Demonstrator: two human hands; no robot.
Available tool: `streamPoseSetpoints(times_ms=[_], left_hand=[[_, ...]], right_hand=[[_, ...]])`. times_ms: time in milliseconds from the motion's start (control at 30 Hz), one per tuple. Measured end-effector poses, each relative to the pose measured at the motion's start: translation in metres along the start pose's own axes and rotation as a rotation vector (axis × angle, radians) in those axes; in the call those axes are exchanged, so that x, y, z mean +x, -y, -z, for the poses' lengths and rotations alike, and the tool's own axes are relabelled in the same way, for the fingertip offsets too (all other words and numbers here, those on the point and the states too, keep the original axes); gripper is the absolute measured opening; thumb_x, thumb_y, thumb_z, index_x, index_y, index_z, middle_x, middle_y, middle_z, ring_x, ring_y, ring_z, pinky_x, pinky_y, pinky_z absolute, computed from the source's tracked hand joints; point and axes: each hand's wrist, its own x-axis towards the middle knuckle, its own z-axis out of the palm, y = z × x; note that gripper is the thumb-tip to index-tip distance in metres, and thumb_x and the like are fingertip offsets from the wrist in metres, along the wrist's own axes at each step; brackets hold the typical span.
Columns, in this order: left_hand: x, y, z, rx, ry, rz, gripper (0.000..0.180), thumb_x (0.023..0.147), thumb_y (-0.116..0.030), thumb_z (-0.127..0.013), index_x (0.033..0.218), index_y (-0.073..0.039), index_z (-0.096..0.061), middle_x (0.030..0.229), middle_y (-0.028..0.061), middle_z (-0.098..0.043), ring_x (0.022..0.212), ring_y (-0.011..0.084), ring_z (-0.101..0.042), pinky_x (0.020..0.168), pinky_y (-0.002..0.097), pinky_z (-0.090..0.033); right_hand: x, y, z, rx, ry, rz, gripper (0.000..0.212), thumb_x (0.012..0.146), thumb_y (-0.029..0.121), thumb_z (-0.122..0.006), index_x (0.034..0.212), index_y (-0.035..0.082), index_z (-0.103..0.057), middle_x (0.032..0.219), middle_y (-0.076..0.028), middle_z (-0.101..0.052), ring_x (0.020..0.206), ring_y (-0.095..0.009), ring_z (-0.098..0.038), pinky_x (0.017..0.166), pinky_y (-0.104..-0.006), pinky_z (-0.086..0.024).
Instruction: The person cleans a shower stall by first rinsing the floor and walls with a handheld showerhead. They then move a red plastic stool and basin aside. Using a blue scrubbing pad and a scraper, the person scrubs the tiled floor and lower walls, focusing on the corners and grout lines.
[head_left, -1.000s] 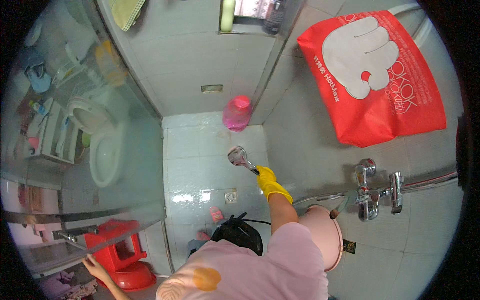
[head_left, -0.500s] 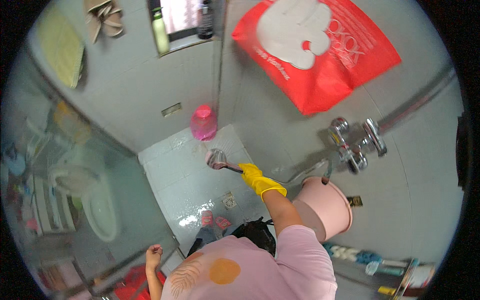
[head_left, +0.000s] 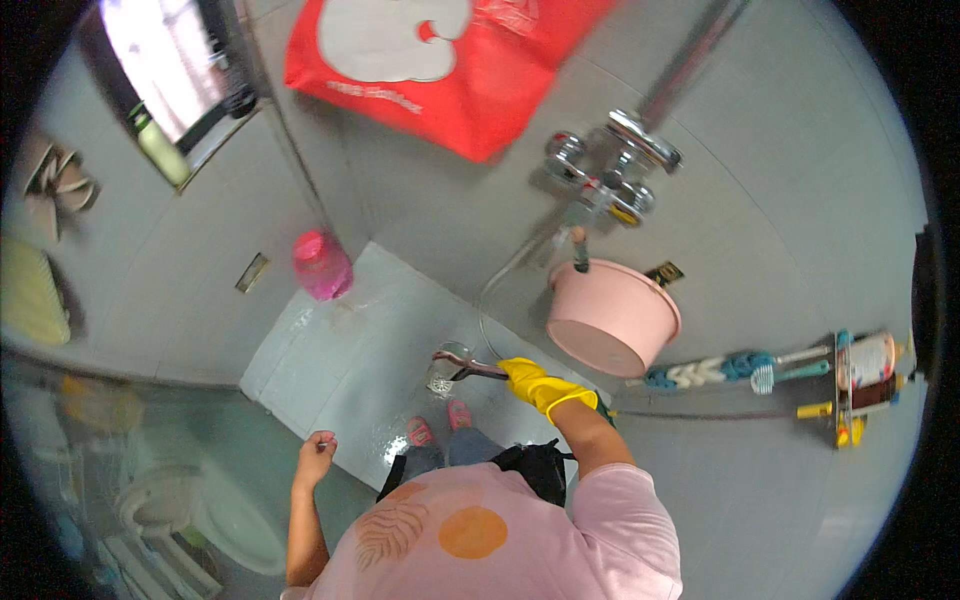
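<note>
My right hand [head_left: 538, 386], in a yellow rubber glove, is closed round the handle of a shower head [head_left: 452, 361]. The chrome head hangs over the wet floor beside the drain, in front of my pink shoes [head_left: 421, 432]. Its hose [head_left: 490, 290] loops up along the wall toward the chrome mixer tap [head_left: 610, 180]. My bare left hand [head_left: 317, 456] is held off to the left near the glass partition. Its fingers are curled, and what they hold, if anything, is too small to name.
A pink bucket [head_left: 612, 318] hangs on the right wall below the tap. A bright pink container [head_left: 323, 265] stands in the far corner. High on the wall is a red bag [head_left: 450, 110]. A rack [head_left: 850, 390] with brushes and bottles is at right. Behind glass shows a toilet [head_left: 165, 500].
My view has turned to the right. The shower head has come nearer my feet, over the drain area. My left hand has risen, still curled.
</note>
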Motion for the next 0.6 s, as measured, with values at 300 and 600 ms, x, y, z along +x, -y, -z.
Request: streamPoseSetpoints(times_ms=[300, 600], left_hand=[[0.051, -0.037, -0.05, 0.114, 0.333, -0.087, 0.02, 0.081, -0.012, -0.06, 0.098, -0.001, -0.058, 0.082, 0.0057, -0.061, 0.071, 0.0114, -0.053, 0.064, 0.0251, -0.044], [0.083, -0.076, -0.087, 0.288, 0.603, -0.205, 0.018, 0.081, -0.009, -0.059, 0.096, -0.001, -0.057, 0.085, 0.0076, -0.061, 0.073, 0.0122, -0.056, 0.065, 0.0245, -0.046]], right_hand=[[-0.038, 0.044, 0.005, 0.146, -0.031, 0.161, 0.033, 0.074, 0.016, -0.053, 0.107, 0.014, -0.056, 0.098, -0.015, -0.058, 0.092, -0.036, -0.053, 0.078, -0.0452, -0.041], [-0.205, -0.058, -0.076, 0.313, -0.333, -0.451, 0.024, 0.076, 0.013, -0.049, 0.099, 0.011, -0.058, 0.101, -0.015, -0.059, 0.096, -0.036, -0.053, 0.079, -0.0442, -0.041]])
